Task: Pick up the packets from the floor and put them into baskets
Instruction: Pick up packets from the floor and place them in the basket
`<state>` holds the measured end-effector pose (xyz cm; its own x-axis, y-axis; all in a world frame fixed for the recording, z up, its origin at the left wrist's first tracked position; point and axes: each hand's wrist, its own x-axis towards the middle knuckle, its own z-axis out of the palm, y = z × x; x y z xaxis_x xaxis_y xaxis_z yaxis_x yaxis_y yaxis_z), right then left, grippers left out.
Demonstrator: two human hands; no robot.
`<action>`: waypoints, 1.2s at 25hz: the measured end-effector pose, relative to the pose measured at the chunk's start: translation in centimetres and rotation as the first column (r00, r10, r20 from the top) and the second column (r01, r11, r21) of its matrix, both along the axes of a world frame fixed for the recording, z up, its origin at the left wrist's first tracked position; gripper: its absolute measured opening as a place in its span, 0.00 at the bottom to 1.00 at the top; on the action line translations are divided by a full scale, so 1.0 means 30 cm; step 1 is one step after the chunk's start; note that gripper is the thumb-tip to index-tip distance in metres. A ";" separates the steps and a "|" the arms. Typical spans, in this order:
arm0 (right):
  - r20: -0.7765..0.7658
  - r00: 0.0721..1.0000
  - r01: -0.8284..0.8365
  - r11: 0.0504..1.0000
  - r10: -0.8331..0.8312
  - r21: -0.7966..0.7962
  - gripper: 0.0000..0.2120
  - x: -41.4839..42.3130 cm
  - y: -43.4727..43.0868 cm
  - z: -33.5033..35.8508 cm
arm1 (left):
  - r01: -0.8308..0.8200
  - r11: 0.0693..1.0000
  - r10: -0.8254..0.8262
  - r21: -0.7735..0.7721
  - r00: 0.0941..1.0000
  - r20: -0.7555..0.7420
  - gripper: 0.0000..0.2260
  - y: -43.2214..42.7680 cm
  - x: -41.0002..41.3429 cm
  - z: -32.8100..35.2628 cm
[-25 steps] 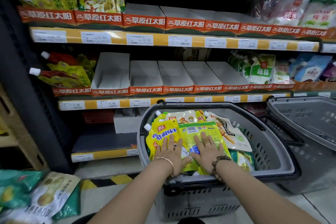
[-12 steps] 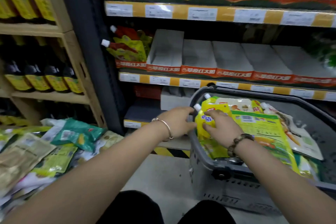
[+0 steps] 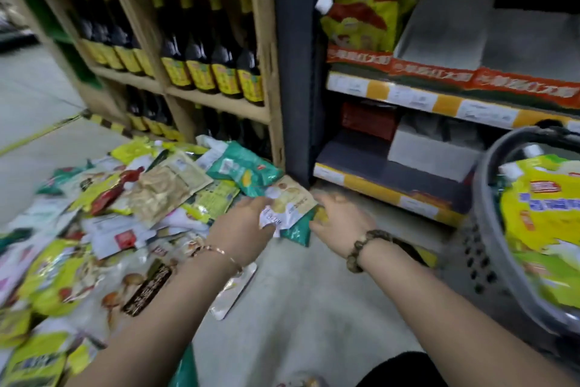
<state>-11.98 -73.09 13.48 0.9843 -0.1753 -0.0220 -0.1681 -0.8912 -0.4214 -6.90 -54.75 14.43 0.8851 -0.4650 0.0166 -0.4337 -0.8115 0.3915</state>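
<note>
Both hands have left the basket (image 3: 477, 248) at 3 o'clock, now cut off; left hand (image 3: 240, 229) pinches a pale packet (image 3: 290, 198), right hand (image 3: 340, 218) too blurred to tell its grip.

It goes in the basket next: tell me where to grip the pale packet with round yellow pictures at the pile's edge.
Pinch the lower corner of the pale packet, coming from the near side. It lies atop a teal packet, and that corner juts toward bare floor, so fingers could slip underneath.
</note>
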 end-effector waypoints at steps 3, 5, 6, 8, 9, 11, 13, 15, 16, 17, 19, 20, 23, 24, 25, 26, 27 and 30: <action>-0.151 0.987 -0.062 0.998 0.063 0.008 0.26 0.059 0.094 -0.177 | -0.141 0.989 0.143 0.043 0.988 -0.061 0.21 0.160 0.006 -0.172; -0.246 0.964 -0.099 0.995 0.103 0.026 0.28 0.087 0.144 -0.286 | -0.210 0.974 0.220 0.091 0.969 -0.114 0.22 0.248 0.010 -0.288; -0.288 0.949 -0.118 0.992 0.124 0.040 0.29 0.103 0.168 -0.342 | -0.244 0.964 0.257 0.103 0.956 -0.143 0.22 0.287 0.015 -0.349; -0.355 0.922 -0.146 0.988 0.156 0.056 0.28 0.125 0.204 -0.431 | -0.297 0.946 0.316 0.127 0.932 -0.175 0.22 0.346 0.028 -0.452; -0.378 0.910 -0.158 0.986 0.170 0.061 0.26 0.140 0.220 -0.472 | -0.320 0.936 0.343 0.143 0.923 -0.176 0.22 0.369 0.038 -0.498; -0.424 0.887 -0.168 0.983 0.186 0.078 0.25 0.166 0.251 -0.541 | -0.383 0.906 0.412 0.181 0.896 -0.164 0.21 0.402 0.051 -0.578; -0.465 0.863 -0.171 0.980 0.198 0.100 0.24 0.191 0.283 -0.594 | -0.445 0.870 0.480 0.213 0.864 -0.154 0.21 0.429 0.051 -0.638; -0.501 0.840 -0.170 0.977 0.211 0.127 0.24 0.213 0.320 -0.636 | -0.484 0.842 0.520 0.238 0.846 -0.121 0.21 0.465 0.050 -0.685; -0.516 0.829 -0.168 0.976 0.217 0.142 0.24 0.223 0.340 -0.654 | -0.504 0.820 0.539 0.272 0.840 -0.070 0.22 0.494 0.056 -0.700; -0.524 0.822 -0.165 0.974 0.222 0.155 0.24 0.234 0.357 -0.667 | -0.533 0.784 0.564 0.317 0.825 -0.008 0.23 0.527 0.069 -0.706; -0.531 0.814 -0.161 0.970 0.234 0.180 0.24 0.253 0.390 -0.680 | -0.611 0.690 0.635 0.387 0.769 0.082 0.27 0.611 0.110 -0.700; -0.532 0.812 -0.162 0.968 0.242 0.193 0.25 0.261 0.407 -0.683 | -0.643 0.648 0.669 0.408 0.737 0.099 0.29 0.657 0.133 -0.692; -0.518 0.816 -0.152 0.960 0.256 0.235 0.25 0.272 0.451 -0.689 | -0.693 0.558 0.749 0.457 0.658 0.083 0.39 0.750 0.181 -0.672; -0.508 0.821 -0.152 0.957 0.261 0.245 0.24 0.274 0.463 -0.691 | -0.712 0.538 0.762 0.451 0.640 0.099 0.40 0.758 0.194 -0.667; -0.500 0.824 -0.153 0.955 0.265 0.254 0.23 0.274 0.473 -0.691 | -0.730 0.528 0.766 0.434 0.630 0.128 0.38 0.761 0.209 -0.663; -0.497 0.825 -0.152 0.953 0.269 0.263 0.23 0.271 0.483 -0.692 | -0.740 0.526 0.765 0.419 0.627 0.147 0.33 0.760 0.224 -0.655; -0.499 0.823 -0.146 0.950 0.271 0.275 0.23 0.267 0.492 -0.691 | -0.743 0.534 0.769 0.405 0.625 0.134 0.24 0.757 0.242 -0.639; -0.503 0.823 -0.071 0.926 0.264 0.370 0.23 0.246 0.515 -0.695 | -0.690 0.638 0.742 0.341 0.669 -0.034 0.12 0.743 0.273 -0.569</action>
<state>-4.59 -57.64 -7.37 0.8104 0.1030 -0.5767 -0.3129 -0.7562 -0.5747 1.29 -32.48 -2.64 0.9180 0.3567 -0.1736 0.3775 -0.9200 0.1058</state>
